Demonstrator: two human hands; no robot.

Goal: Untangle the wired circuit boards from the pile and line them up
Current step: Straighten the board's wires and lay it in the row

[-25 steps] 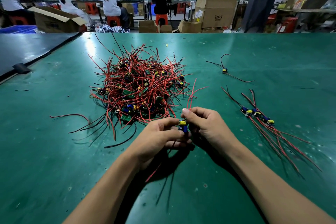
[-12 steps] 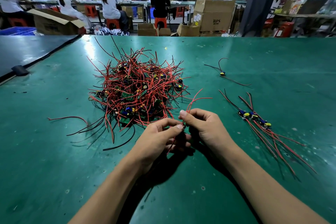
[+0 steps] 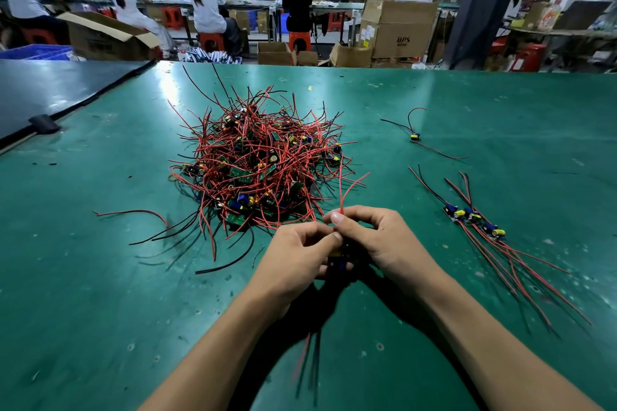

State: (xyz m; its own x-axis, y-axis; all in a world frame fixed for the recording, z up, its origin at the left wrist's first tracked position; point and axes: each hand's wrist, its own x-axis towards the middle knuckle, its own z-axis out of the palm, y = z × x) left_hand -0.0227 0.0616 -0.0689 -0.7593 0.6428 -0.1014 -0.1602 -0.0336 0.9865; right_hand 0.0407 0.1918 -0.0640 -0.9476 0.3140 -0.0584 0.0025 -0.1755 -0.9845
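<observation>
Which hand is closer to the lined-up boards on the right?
Right. The right hand lies left of the lined-up boards; the left hand is farther left, beyond it. Both grip one wired board.

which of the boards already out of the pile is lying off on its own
The single board farther back, right of the pile. The others lie side by side in a row nearer the right hand.

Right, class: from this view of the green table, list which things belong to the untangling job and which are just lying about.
Job: tangled pile; held board, gripped by left hand and right hand; lined-up row at right; lone board beyond it.
Lying about: cardboard boxes; blue crate; red stools; black clip at far left.
</observation>
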